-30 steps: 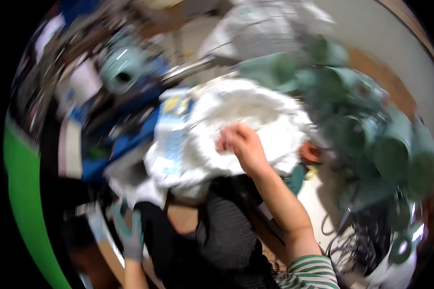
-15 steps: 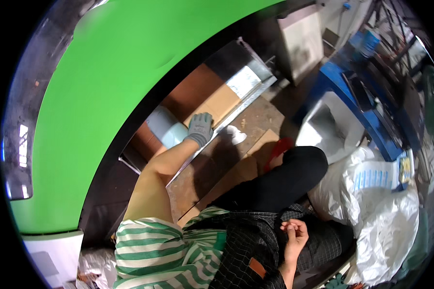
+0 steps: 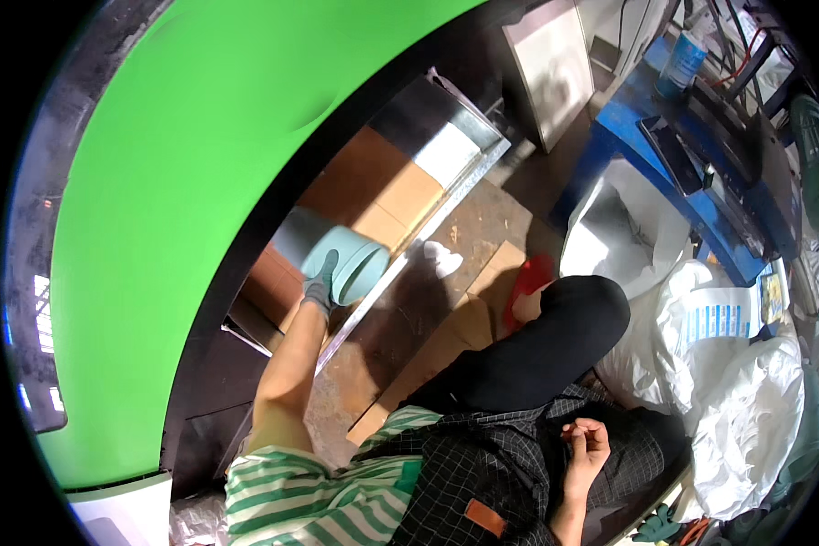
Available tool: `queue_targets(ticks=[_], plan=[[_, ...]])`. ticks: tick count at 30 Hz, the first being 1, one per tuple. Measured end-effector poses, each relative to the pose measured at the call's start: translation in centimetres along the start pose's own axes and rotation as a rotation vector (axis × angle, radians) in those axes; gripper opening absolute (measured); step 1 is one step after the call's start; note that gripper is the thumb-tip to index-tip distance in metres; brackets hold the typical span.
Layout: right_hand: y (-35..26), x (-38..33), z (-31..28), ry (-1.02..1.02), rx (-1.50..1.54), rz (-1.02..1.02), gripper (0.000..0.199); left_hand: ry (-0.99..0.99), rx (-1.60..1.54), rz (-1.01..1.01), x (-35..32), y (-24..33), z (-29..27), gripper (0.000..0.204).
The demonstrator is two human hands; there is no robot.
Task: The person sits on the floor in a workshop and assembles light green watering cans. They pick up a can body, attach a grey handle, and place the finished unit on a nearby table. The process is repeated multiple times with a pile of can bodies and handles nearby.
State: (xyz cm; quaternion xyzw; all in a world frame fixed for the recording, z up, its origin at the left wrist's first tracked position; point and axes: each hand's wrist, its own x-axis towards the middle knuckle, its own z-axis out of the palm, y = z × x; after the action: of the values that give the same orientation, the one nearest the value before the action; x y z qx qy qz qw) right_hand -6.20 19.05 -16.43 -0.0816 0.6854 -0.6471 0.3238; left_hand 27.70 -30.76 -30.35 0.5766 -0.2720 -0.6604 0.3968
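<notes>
In the head view I have the gloved left hand [image 3: 321, 280] clamped on a pale blue-green cylinder [image 3: 346, 257], its open mouth tilted away to that hand's right, near a metal edge [image 3: 428, 230]. Brown cardboard [image 3: 398, 211] lies beyond the hand. My bare right hand [image 3: 587, 443], well apart, curls above the lap, a white sack [image 3: 746, 428] to its right; whether it holds anything I cannot tell.

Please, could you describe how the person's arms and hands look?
The left hand wears a grey glove; the right hand wears none. The left sleeve is short, with green and white stripes, leaving the left forearm bare. The visible right forearm is bare too; no sleeve shows there.
</notes>
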Motion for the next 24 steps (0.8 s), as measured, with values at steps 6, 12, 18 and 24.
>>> queue_targets(ticks=[6,12,18,24], plan=[[-3.6,2.1,0.3,0.032,0.187,-0.143,0.017,-0.855,0.315,0.058,-16.0,3.8,13.8,0.065],[-17.7,0.8,-6.2,0.223,0.355,-0.685,0.122,-1.719,0.718,0.672,-29.8,4.7,29.0,0.113],[-13.8,-5.3,-10.6,0.501,-0.122,-0.715,0.087,-1.834,0.969,1.343,-33.1,-4.7,35.4,0.091],[-12.8,-6.1,-0.8,0.52,-0.326,-0.477,0.079,-1.905,0.502,0.903,-43.3,-1.3,34.3,0.086]])
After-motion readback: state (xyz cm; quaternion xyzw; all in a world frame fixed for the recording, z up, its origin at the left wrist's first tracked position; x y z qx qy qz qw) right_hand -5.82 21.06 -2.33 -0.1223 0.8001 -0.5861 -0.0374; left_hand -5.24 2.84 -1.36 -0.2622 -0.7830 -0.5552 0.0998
